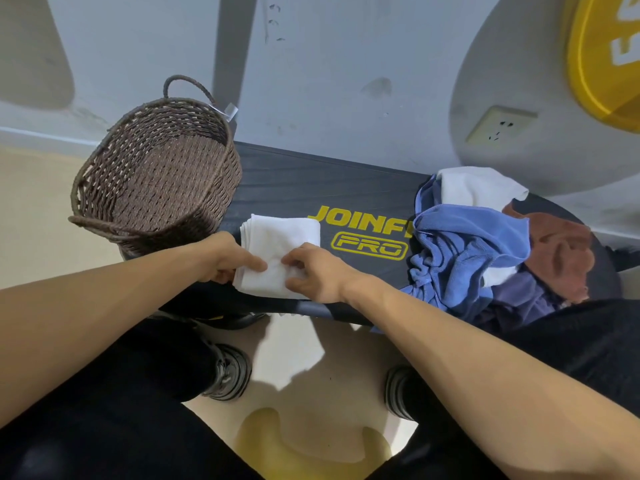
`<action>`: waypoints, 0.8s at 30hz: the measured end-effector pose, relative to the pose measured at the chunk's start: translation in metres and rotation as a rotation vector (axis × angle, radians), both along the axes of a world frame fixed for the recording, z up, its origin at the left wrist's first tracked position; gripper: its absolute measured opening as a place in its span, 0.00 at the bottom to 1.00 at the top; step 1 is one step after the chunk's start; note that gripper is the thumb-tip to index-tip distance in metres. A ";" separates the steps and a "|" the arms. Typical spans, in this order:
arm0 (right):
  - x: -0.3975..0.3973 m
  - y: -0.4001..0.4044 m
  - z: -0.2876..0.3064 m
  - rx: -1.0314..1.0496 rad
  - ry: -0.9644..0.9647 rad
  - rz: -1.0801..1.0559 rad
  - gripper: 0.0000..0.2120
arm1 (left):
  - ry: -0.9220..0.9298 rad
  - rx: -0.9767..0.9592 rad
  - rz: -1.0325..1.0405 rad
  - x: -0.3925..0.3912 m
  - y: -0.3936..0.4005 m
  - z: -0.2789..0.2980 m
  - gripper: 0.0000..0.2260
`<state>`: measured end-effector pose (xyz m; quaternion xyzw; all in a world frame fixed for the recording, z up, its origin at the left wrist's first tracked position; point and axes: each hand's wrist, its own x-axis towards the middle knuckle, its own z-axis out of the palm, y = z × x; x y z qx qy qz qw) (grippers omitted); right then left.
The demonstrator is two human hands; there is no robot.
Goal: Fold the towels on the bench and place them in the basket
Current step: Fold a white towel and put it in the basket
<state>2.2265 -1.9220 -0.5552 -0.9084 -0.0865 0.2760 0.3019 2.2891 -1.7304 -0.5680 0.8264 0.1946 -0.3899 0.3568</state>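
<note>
A folded white towel (282, 244) lies on the black bench (294, 183), just right of the brown woven basket (149, 181). My left hand (230, 259) grips the towel's near left edge, thumb on top. From the right, my right hand (317, 273) pinches the same towel at its near edge. The basket looks empty inside and stands at the bench's left end. A heap of unfolded towels fills the bench's right end: a blue one (464, 251), a white one (478, 187), a rust-brown one (561, 251) and a dark blue one (526, 299).
The bench stands against a grey wall with a socket (500, 124). A yellow weight plate (606, 53) leans at the upper right. My legs in black trousers and dark shoes (230, 372) are on the beige floor below the bench.
</note>
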 end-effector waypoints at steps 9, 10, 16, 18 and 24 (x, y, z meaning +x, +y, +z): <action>0.004 -0.003 0.001 0.064 0.036 -0.078 0.23 | 0.058 -0.100 -0.066 0.000 -0.001 0.009 0.14; 0.004 -0.003 0.001 0.058 0.035 -0.077 0.23 | 0.092 -0.109 -0.088 0.001 -0.001 0.012 0.14; 0.006 0.000 -0.003 0.004 0.050 -0.034 0.24 | 0.138 -0.184 0.009 -0.002 -0.008 0.017 0.10; 0.006 0.001 -0.005 -0.042 0.051 -0.006 0.25 | 0.076 -0.148 0.038 -0.003 -0.006 0.014 0.09; 0.004 0.001 -0.008 -0.080 0.002 0.043 0.27 | -0.033 0.000 0.093 -0.009 0.005 0.004 0.18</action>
